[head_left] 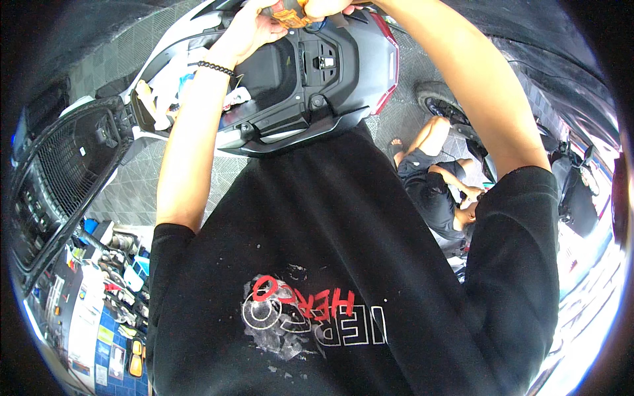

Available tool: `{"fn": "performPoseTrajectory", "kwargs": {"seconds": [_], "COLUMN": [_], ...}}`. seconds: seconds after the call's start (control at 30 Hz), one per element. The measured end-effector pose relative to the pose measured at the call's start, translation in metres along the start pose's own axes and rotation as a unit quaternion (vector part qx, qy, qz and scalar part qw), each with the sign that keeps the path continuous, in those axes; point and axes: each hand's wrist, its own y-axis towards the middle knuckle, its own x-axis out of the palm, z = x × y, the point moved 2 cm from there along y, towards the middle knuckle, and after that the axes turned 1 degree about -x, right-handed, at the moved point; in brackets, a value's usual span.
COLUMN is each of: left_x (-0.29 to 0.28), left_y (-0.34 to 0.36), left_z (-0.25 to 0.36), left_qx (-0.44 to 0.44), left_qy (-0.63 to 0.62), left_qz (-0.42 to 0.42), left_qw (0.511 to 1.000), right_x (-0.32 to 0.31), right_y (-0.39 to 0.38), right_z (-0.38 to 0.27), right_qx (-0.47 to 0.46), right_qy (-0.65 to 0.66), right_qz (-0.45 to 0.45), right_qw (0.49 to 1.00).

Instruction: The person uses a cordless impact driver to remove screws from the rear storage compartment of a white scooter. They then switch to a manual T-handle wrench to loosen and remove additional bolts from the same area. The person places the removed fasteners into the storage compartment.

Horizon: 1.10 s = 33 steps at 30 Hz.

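Both hands are at the top edge of the view, over the rear of a scooter (350,49). My left hand (254,30), with a black beaded bracelet at the wrist, closes its fingers at the left side of an orange and dark object (289,13). My right hand (327,6) grips the same object from the right, and the frame's edge cuts off part of this hand. What kind of object it is I cannot make out. Below the hands lies the scooter's open black storage compartment (267,69), with a metal latch (326,63) behind it.
The raised seat (72,165) shows its dark ribbed underside at left. White and blue items (178,89) lie by my left forearm. At right another person (436,185) crouches near a motorcycle wheel (439,100). Tools and parts (122,277) crowd the lower left. The floor (132,191) is grey tile.
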Motion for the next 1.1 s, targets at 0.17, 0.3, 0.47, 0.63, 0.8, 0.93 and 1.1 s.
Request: {"fn": "performPoseTrajectory", "kwargs": {"seconds": [0.17,0.3,0.47,0.63,0.8,0.93,1.1], "left_x": [0.0,0.013,0.016,-0.004,-0.052,-0.079,-0.098], "left_y": [-0.007,-0.023,-0.047,-0.056,-0.069,-0.059,-0.056], "left_z": [-0.006,0.011,0.046,0.07,0.07,0.068,0.071], "left_qx": [0.027,0.043,0.073,0.125,0.113,0.14,0.137], "left_qy": [-0.019,-0.025,0.033,0.081,0.033,0.028,0.034], "left_qz": [0.05,0.056,0.088,0.107,0.179,0.161,0.156], "left_qw": [0.998,0.997,0.993,0.983,0.977,0.977,0.978], "right_x": [-0.003,-0.018,-0.038,-0.046,-0.043,-0.047,-0.049], "right_y": [-0.004,-0.014,-0.017,0.024,0.077,0.096,0.122], "right_z": [-0.01,-0.021,-0.045,-0.066,-0.091,-0.097,-0.108], "right_qx": [0.023,-0.012,-0.053,-0.057,-0.098,-0.097,-0.069], "right_qy": [-0.025,-0.01,0.013,-0.007,-0.011,-0.015,-0.042], "right_qz": [-0.002,-0.017,-0.015,0.007,-0.012,0.006,0.007], "right_qw": [0.999,1.0,0.998,0.998,0.995,0.995,0.997]}}
